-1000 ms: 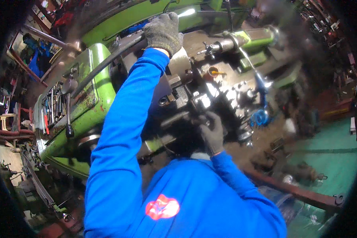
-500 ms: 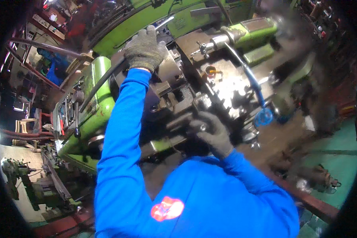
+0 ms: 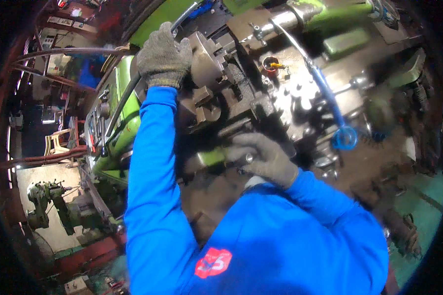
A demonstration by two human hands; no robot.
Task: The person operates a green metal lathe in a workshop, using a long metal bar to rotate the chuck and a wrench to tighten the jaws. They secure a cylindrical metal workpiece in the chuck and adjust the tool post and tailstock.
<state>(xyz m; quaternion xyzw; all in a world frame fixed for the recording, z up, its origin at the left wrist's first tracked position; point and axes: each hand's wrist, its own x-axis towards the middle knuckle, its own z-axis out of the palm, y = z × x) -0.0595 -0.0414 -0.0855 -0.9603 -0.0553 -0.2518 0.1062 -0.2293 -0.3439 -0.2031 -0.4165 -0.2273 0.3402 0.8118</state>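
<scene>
Left hand (image 3: 165, 58) leftward, half-spread on bar (image 3: 125, 100)

Upper left: long, dark metal bar (image 3: 121, 108), its middle hidden beneath the grey-gloved left hand (image 3: 164, 60). Centre: grey-gloved right hand (image 3: 267, 158), blurred; small, round, shiny metal piece (image 3: 249, 158), too indistinct to identify. Upper right: green-painted metal housing (image 3: 339, 14), cut off by the top edge.

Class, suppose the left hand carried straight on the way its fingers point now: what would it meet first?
Probably the green panel just beyond the left hand, though this single view leaves the depth between them unclear.
</scene>
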